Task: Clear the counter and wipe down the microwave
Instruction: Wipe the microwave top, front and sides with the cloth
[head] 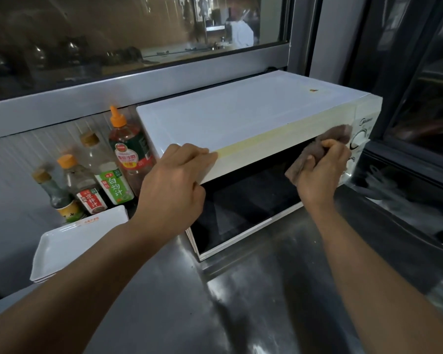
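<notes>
The fingers (326,149) of the right hand (320,172) are curled tight round a bunched brown cleaning cloth (335,135), pressing it against the upper right part of the front of the white box-shaped microwave oven (241,118), just beside its round control knobs (359,136). The left hand (174,185) grips the top front left corner of the oven, fingers laid on the top and thumb down the front, bracing it.

The oven stands on the shiny steel desk (241,302) under a window, its dark glass door (241,205) facing the person. To its left stand four sauce bottles (108,169) and a stack of white rectangular trays (72,241).

The step in hand appears to be wiping the front face. To do it well, the bracing hand should probably hold firm so the oven does not slide on the slick steel. The cloth is best spread flatter to cover more surface, then drawn in long overlapping strokes along the yellowed top strip and down over the door. Light pressure near the knobs would avoid turning them.
</notes>
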The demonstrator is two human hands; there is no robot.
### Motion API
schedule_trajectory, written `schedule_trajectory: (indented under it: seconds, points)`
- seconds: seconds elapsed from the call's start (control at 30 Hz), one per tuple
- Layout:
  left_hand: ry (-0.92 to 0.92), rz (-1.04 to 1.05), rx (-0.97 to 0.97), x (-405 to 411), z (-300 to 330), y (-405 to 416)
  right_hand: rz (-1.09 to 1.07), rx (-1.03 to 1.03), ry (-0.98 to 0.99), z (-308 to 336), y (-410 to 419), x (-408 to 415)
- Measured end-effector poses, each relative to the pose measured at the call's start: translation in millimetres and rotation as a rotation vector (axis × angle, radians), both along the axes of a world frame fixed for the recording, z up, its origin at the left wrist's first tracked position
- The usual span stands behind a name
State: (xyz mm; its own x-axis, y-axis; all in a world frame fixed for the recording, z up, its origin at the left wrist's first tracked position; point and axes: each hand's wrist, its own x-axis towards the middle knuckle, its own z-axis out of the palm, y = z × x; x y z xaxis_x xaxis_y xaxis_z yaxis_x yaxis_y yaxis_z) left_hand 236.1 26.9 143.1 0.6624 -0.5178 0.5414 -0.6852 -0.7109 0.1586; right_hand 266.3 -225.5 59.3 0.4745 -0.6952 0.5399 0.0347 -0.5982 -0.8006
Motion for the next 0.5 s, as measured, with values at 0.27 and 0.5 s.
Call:
schedule_trajectory:
  seconds: [0.27,0.5]
  points:
    - [-0.036,-0.003,-0.022,0.4,-0.9,-0.4,0.016,-0.015,0.031,-8.6,13.5,-6.9]
    - [-0.108,0.023,-0.087,3.7,-9.5,-3.2,-0.030,-0.128,0.003,-26.9,11.0,2.2]
